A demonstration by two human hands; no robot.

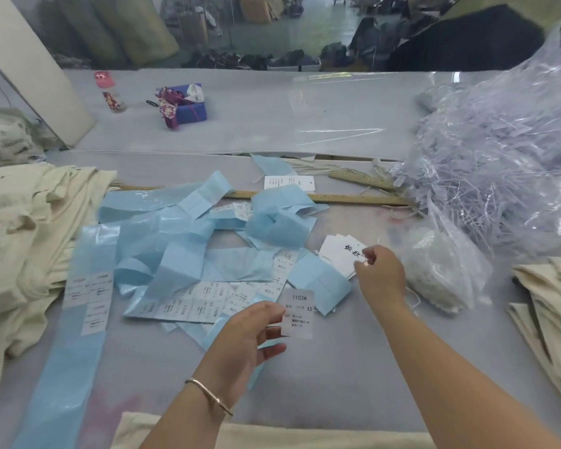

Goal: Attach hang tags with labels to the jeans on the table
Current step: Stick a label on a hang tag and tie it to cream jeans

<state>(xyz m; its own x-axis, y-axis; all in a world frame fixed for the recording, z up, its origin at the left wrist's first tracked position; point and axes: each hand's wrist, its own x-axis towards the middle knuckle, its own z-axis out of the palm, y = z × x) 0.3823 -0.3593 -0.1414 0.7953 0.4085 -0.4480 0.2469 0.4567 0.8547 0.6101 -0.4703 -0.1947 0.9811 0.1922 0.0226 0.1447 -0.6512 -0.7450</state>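
Head view: left hand pinched a white label printed 1103# XS between thumb and fingertips, above the table. Right hand, fingers curled, gripped the hang tags stacked beside blue backing strips. Cream jeans lay piled at left.

Pale blue backing strips sprawl across the grey table at mid-frame, carrying white labels printed in black. Cream jeans pile at the left edge, and more lie at the right. A white hang tag bears black brushed characters. In the upper left stand a red-capped floral bottle and a purple box wrapped in patterned cloth
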